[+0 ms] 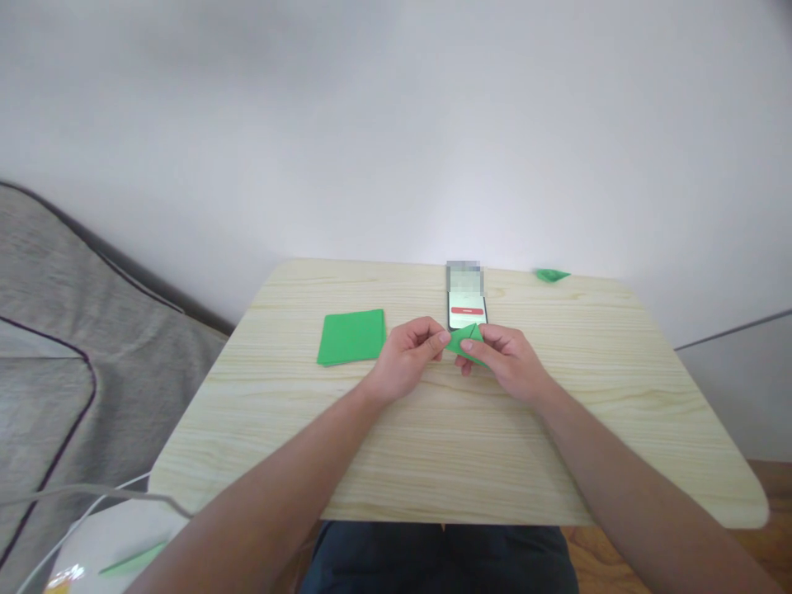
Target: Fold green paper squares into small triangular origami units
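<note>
A small folded piece of green paper [468,337] is held above the middle of the table, between both hands. My left hand [409,351] pinches its left corner with thumb and fingertips. Around its right side my right hand [504,355] is closed, the thumb lying on the front and fingers behind. A dark crease or slit runs down from the paper's top point. Just behind the paper lies a phone [467,301] with a lit screen and a red bar. Left of my left hand rests a stack of green paper sheets [351,337].
The pale wood-grain table [458,462] stands against a white wall [396,148]. A folded green paper piece [550,275] lies at the back right edge. Grey fabric furniture [142,371] is at left. Cables [92,491] cross a white surface at lower left, where another green piece [133,561] lies.
</note>
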A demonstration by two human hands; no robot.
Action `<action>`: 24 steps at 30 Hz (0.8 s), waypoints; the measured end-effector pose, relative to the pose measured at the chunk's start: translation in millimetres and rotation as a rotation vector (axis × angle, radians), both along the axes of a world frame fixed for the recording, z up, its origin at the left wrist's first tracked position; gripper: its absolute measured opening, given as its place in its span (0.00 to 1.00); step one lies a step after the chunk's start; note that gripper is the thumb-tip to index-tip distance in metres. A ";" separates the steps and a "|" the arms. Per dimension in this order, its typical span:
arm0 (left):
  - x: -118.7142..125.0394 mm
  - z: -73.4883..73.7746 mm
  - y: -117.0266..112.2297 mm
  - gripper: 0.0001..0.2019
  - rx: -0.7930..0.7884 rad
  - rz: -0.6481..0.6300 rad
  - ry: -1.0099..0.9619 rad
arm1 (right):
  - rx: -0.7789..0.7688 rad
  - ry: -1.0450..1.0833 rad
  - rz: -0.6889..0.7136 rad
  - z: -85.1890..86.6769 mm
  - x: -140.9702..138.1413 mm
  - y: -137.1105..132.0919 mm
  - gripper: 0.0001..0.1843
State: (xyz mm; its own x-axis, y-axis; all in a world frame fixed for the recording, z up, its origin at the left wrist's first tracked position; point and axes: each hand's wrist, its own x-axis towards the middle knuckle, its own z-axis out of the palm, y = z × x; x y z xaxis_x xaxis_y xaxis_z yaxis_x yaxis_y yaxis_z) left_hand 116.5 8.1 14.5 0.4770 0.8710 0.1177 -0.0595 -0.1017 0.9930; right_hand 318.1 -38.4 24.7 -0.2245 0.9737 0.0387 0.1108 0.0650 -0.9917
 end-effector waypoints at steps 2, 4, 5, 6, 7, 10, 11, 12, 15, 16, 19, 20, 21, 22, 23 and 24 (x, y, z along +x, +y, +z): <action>0.2 0.6 -0.2 0.18 0.014 -0.010 0.011 | -0.006 0.014 0.004 -1.3 0.6 0.6 0.15; 0.0 0.2 -0.4 0.18 0.021 -0.013 0.015 | -0.018 0.026 0.009 -2.6 1.4 0.9 0.15; -0.2 -0.3 -0.4 0.18 0.021 -0.012 0.016 | -0.025 0.032 0.013 -3.0 1.7 0.9 0.15; -0.4 -0.9 -0.5 0.18 0.020 -0.013 0.018 | -0.033 0.034 0.015 -3.3 2.0 0.8 0.15; -0.7 -1.4 -0.5 0.18 0.018 -0.016 0.019 | -0.041 0.033 0.015 -3.3 2.1 0.7 0.15; -1.6 -2.2 -0.4 0.17 0.019 -0.016 0.019 | -0.055 0.017 0.010 -2.7 1.9 0.4 0.17; -1.9 -2.2 -0.3 0.17 0.023 -0.016 0.020 | -0.055 0.011 0.008 -2.3 1.7 0.4 0.17; -2.0 -2.2 -0.3 0.17 0.026 -0.016 0.023 | -0.055 0.005 0.007 -1.9 1.4 0.5 0.18; -2.4 -1.9 -0.3 0.18 0.021 -0.025 0.034 | -0.060 -0.009 0.002 -0.9 1.3 0.8 0.20; -2.4 -1.9 -0.2 0.18 0.014 -0.029 0.035 | -0.067 -0.006 0.007 -0.6 1.6 0.9 0.21; -2.5 -2.5 0.7 0.18 -0.011 -0.025 0.023 | -0.085 0.007 0.053 -0.1 3.7 1.4 0.20; -2.4 -2.6 1.2 0.18 -0.018 -0.020 0.016 | -0.085 0.009 0.069 -0.1 4.6 1.7 0.20; -2.3 -2.8 1.6 0.18 -0.024 -0.013 0.007 | -0.082 0.008 0.079 -0.1 5.6 2.0 0.19; -2.1 -2.7 2.0 0.19 -0.030 -0.005 -0.004 | -0.079 0.008 0.083 -0.4 6.5 2.3 0.19; -1.9 -2.5 2.3 0.19 -0.035 0.002 -0.015 | -0.078 0.009 0.081 -0.7 7.2 2.7 0.19; -1.7 -2.0 2.5 0.19 -0.040 0.006 -0.024 | -0.080 0.014 0.076 -1.3 7.7 3.1 0.19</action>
State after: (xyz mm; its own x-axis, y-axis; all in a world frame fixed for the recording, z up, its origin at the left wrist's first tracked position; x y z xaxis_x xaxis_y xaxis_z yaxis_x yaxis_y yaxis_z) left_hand 114.8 10.5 12.4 0.4688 0.8783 0.0940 -0.0832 -0.0620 0.9946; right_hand 325.8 -35.3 23.4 -0.2979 0.9540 -0.0345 0.0951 -0.0062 -0.9954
